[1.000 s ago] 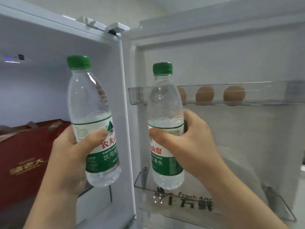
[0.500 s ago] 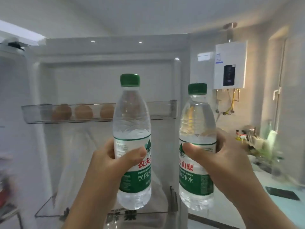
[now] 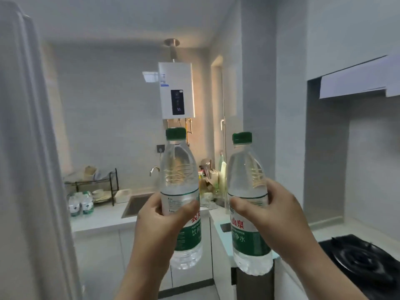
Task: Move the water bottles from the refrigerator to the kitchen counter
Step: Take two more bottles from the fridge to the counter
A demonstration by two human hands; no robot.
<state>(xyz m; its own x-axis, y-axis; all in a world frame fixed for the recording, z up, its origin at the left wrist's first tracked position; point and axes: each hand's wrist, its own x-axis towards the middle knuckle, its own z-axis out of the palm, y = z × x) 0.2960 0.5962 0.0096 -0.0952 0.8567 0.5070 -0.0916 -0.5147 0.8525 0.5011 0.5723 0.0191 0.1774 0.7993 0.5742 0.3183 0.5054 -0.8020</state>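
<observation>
Left grip (image 3: 159, 226) grasps the left bottle (image 3: 179, 176) round its label band, with the thumb lying across the front and the fingers wrapped behind. Right grip (image 3: 277, 217) grasps the right bottle (image 3: 246, 176) in the same manner, thumb across the top of the label. Both bottles are upright, side by side but apart, in the lower centre of the frame. They are held in the air in front of the table (image 3: 101, 216), and neither touches it. Each is clear plastic, holds water and is closed with a green cap (image 3: 175, 133). The neck and base of each project above and below the grip.

Writing: the left bottle's green-and-white label shows red characters largely covered by the thumb. White letters beginning "PURIFI" are cut off at the bottle's edge, with "饮用" below. The right bottle's label reads "山泉" in red, "WATER" in small white letters and "净水" beneath.

Surroundings: small bottles with green labels (image 3: 81, 204) stand on the table at centre left, just beside a black dish rack (image 3: 95, 185). A sink (image 3: 138, 202) is set into the table to the right of the rack, with a faucet (image 3: 154, 169) behind it. A white water heater (image 3: 176, 83) hangs on the far wall at upper centre. Its dark panel carries lit figures too blurred to read. A black stove (image 3: 363, 263) lies at lower right. A white refrigerator door (image 3: 21, 148) fills the left edge.
</observation>
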